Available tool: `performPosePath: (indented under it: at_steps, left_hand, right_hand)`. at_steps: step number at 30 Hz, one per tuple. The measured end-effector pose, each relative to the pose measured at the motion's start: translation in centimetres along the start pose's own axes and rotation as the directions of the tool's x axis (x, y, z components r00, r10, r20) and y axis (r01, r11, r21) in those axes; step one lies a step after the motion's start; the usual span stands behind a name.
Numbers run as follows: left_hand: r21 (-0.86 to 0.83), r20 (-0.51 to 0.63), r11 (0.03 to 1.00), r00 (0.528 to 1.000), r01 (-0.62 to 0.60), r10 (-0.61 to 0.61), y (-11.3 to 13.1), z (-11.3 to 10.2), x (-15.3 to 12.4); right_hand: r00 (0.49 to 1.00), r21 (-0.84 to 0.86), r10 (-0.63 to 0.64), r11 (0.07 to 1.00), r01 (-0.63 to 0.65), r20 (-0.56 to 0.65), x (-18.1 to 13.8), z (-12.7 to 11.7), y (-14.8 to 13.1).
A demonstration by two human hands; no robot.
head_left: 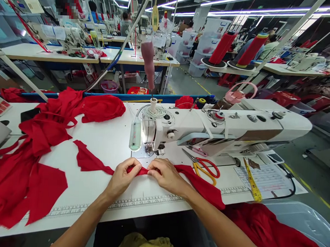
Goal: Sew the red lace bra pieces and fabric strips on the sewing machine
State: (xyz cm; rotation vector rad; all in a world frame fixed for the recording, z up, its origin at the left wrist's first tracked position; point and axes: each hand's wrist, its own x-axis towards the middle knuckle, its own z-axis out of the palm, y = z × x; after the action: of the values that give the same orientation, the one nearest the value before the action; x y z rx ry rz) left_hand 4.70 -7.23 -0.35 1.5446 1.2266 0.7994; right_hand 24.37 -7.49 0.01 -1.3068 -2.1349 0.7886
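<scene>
A strip of red fabric [93,159] runs left to right across the white sewing table, bunched narrow between my hands. My left hand [126,171] pinches it between thumb and fingers. Close beside it, my right hand [164,174] grips the same strip, and the cloth widens again past my wrist toward the table's front edge. Just beyond my hands stands the sewing machine [197,125], its presser foot [150,149] lit by a lamp. Scissors [205,168] with one red and one yellow handle lie to the right of my right hand.
Piled red fabric [44,129] covers the table's left side. At right lie a yellow tape measure [252,182] and a paper sheet [269,181]. More red cloth [275,230] fills a clear plastic bin [300,213] below. A printed ruler [139,201] lines the front edge. Other workers sit farther back.
</scene>
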Motion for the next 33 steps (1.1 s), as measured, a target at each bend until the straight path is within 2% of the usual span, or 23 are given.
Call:
performPosePath:
  at_steps: [6,11,15,20,24,26,29,31,33]
  left_hand:
    - [-0.056,0.035,0.998,0.999,0.023,-0.021,-0.1,-0.3,-0.1]
    - [-0.086,-0.021,0.996,1.000,0.015,-0.016,-0.5,-0.1,-0.2]
    - [-0.089,0.022,0.996,1.000,0.011,-0.009,-0.5,-0.5,-0.3]
    - [-0.032,0.100,0.999,0.995,0.012,-0.009,-0.5,-0.9,-0.3]
    - [0.020,0.079,0.999,0.997,-0.025,0.023,-0.5,-0.8,-0.2]
    - [0.046,0.064,0.997,0.996,-0.067,0.064,-0.6,-0.7,-0.3]
    - [0.160,-0.008,0.968,0.981,-0.192,0.196,-0.8,-0.7,-0.9]
    - [0.311,-0.068,0.887,0.923,-0.341,0.378,-1.0,-0.7,-1.4]
    - [0.470,-0.078,0.743,0.815,-0.477,0.574,-1.2,-0.7,-1.9]
  right_hand:
    - [0.994,0.184,0.087,0.978,-0.097,0.060,0.2,-0.3,0.0]
    - [0.989,0.249,0.126,0.958,-0.141,0.074,0.1,-0.2,0.1]
    - [0.984,0.334,0.159,0.926,-0.176,0.078,-0.2,-0.2,0.1]
    - [0.985,0.326,0.146,0.930,-0.167,0.088,-0.4,-0.3,-0.1]
    - [0.987,0.293,0.111,0.946,-0.140,0.112,-0.2,-0.2,-0.4]
    - [0.994,0.244,0.074,0.965,-0.092,0.084,-0.2,-0.1,-0.4]
    - [0.995,0.044,-0.068,0.996,0.072,-0.076,-0.5,0.3,-0.3]
    - [0.960,-0.129,-0.219,0.972,0.199,-0.174,-0.8,0.6,-0.1]
    - [0.912,-0.269,-0.349,0.919,0.289,-0.213,-1.1,0.8,0.1]
